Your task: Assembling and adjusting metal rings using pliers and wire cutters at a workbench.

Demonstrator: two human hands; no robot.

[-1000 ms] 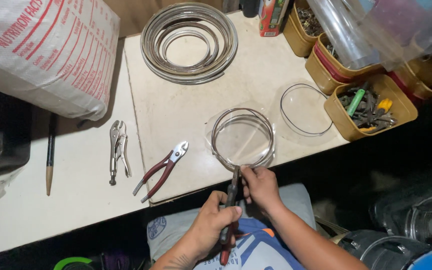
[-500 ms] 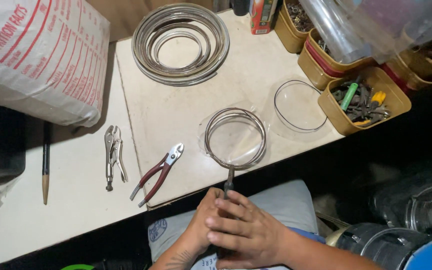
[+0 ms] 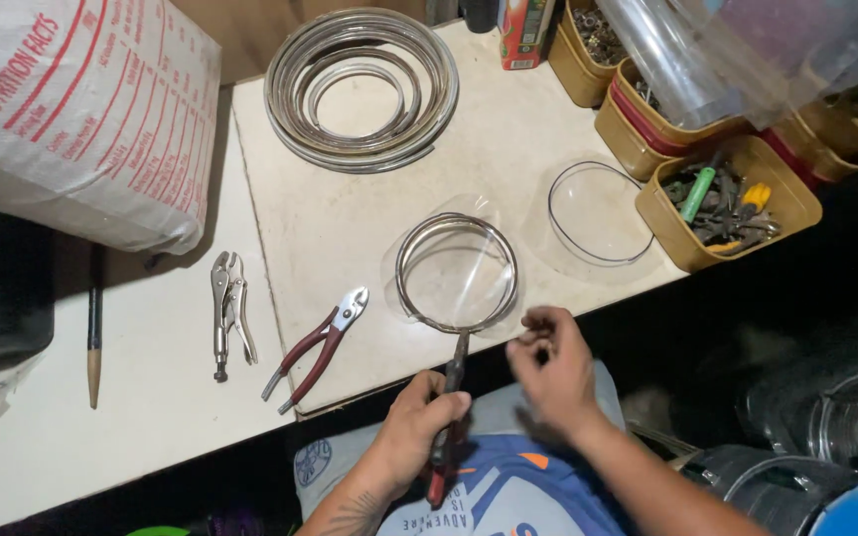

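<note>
A pale, scuffed worktop (image 3: pixel 350 228) fills the view under dim light, with darkness beyond its near edge. Close to that near edge lies a round metal ring with a clear plastic film across it (image 3: pixel 457 273), and a pair of dark pliers with red-and-black handles (image 3: pixel 449 407) bites its nearest point. The left hand (image 3: pixel 419 422) is closed around the pliers' handles, wrist bent inward over the lap, forearm coming up from below. The right hand (image 3: pixel 553 362) hovers just beside the ring's right side, off the worktop edge, fingers loosely curled with the tips drawn together, holding nothing that can be made out. To work the ring well, it seems best to keep the squeeze steady and the handles level, so the rim stays flat and the film is not torn. Further left lie red-handled pliers (image 3: pixel 318 347) and silver locking pliers (image 3: pixel 228 310); a stack of metal rings (image 3: pixel 361 89) sits toward the far edge.
</note>
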